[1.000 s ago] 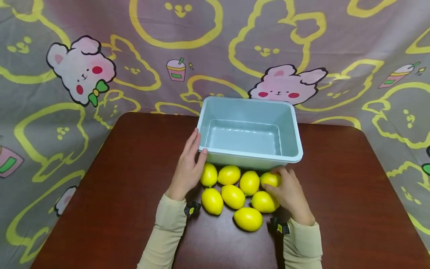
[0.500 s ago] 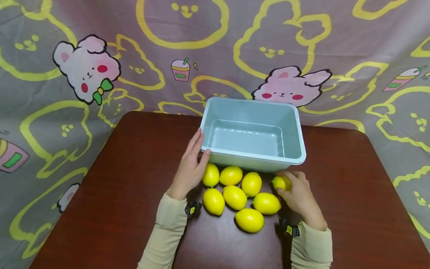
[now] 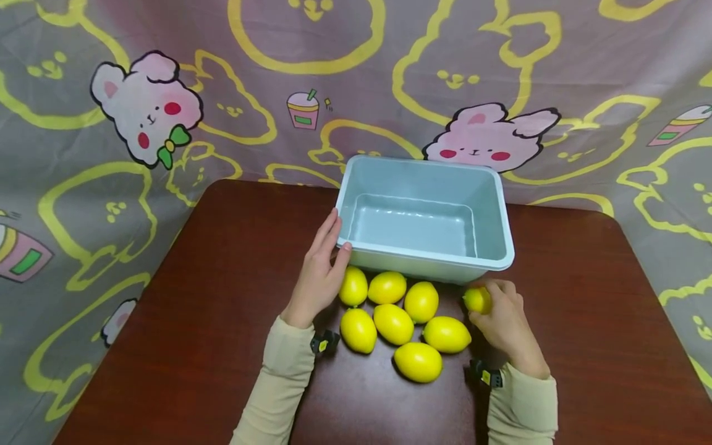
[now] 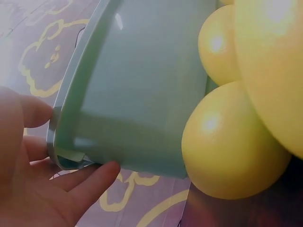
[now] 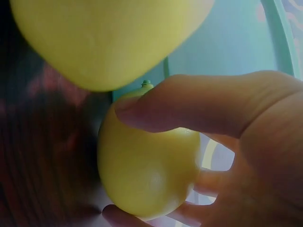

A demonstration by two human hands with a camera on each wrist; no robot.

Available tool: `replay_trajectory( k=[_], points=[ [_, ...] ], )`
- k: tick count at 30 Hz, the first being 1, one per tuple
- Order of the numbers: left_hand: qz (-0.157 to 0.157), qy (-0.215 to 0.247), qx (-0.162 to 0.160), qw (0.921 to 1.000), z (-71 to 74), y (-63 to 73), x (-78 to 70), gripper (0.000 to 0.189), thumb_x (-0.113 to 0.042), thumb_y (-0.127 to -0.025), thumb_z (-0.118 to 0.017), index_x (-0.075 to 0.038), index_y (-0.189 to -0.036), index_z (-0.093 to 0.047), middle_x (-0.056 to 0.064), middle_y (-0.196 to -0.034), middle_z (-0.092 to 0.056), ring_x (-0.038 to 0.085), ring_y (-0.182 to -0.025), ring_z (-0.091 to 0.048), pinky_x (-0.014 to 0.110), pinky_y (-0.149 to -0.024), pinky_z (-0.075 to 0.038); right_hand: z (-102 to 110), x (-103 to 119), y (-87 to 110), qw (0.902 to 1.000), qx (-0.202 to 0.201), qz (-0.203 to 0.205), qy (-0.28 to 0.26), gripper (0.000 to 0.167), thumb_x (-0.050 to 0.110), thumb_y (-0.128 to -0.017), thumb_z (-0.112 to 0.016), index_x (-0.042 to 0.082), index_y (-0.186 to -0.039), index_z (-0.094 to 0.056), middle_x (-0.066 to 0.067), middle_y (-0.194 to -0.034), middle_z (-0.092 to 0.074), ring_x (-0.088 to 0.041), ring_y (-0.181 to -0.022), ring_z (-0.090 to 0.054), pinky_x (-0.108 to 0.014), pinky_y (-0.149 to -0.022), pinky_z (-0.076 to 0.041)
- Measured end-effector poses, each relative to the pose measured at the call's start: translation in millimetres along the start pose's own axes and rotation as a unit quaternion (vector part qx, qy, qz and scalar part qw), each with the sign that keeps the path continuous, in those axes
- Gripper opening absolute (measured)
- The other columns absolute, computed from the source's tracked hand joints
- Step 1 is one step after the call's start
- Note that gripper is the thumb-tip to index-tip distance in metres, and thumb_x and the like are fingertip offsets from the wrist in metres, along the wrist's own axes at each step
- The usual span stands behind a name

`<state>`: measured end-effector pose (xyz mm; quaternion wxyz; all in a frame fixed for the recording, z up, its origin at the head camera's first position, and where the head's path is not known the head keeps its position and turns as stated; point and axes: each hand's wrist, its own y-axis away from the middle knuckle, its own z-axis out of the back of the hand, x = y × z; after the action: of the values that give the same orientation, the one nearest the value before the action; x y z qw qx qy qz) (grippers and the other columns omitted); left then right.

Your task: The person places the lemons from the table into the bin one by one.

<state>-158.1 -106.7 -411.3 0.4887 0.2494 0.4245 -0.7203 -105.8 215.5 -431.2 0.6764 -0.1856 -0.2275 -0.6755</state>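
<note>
My right hand (image 3: pixel 506 318) holds a yellow lemon (image 3: pixel 477 300) just in front of the bin's right end. In the right wrist view the thumb lies across this lemon (image 5: pixel 149 165), near its green stem tip, with fingers curled at its far side. My left hand (image 3: pixel 318 272) rests against the front left corner of a pale blue plastic bin (image 3: pixel 411 252), its fingers fairly straight along the side and the thumb at the rim. The bin has nothing in it. Several more lemons (image 3: pixel 393 324) lie grouped in front of it, between the hands.
A dark reddish-brown table (image 3: pixel 222 296) carries everything. Behind it and at both sides hangs a patterned cloth (image 3: pixel 356 37) with yellow outlines and rabbit heads. The bin stands near the table's back edge, close to the cloth.
My right hand has drawn its lemon to the right, away from the other lemons. The left hand has stayed at the bin's corner. The whole head view has shifted slightly.
</note>
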Motion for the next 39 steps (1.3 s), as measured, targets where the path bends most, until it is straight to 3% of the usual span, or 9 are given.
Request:
replay_trajectory(
  k=[10,27,39],
  points=[
    [-0.003,-0.003,-0.003,1.0000,1.5,-1.8,-3.8,0.055,-0.024,-0.102,-0.046,-0.001,-0.149,-0.032,0.002,-0.161,-0.022,0.018,-0.143,-0.034,0.040,-0.111,-0.038,2,1,-1.1,1.0000,0.003,-0.008,0.005,0.045,0.004,-0.078,-0.069,-0.002,-0.121,-0.054,-0.032,-0.127,-0.036,-0.050,-0.108,-0.034,-0.053,-0.082,-0.034],
    [0.002,-0.007,0.003,1.0000,1.6,-1.3,-1.8,0.055,-0.026,-0.102,-0.046,-0.001,-0.150,-0.032,0.001,-0.161,-0.022,0.019,-0.143,-0.035,0.040,-0.108,-0.041,5,0,-0.5,0.9998,-0.002,-0.018,0.008,0.047,0.012,-0.077,-0.071,0.004,-0.120,-0.056,-0.028,-0.125,-0.037,-0.043,-0.106,-0.032,-0.044,-0.074,-0.037],
    [0.005,-0.008,0.008,0.9999,1.3,-1.8,-1.8,0.054,-0.025,-0.103,-0.045,-0.002,-0.150,-0.031,0.000,-0.161,-0.022,0.018,-0.144,-0.033,0.040,-0.109,-0.040,16,2,7.9,0.9995,-0.032,0.000,0.000,0.047,0.012,-0.075,-0.074,0.007,-0.118,-0.057,-0.027,-0.122,-0.041,-0.042,-0.105,-0.036,-0.043,-0.073,-0.035]
  ],
)
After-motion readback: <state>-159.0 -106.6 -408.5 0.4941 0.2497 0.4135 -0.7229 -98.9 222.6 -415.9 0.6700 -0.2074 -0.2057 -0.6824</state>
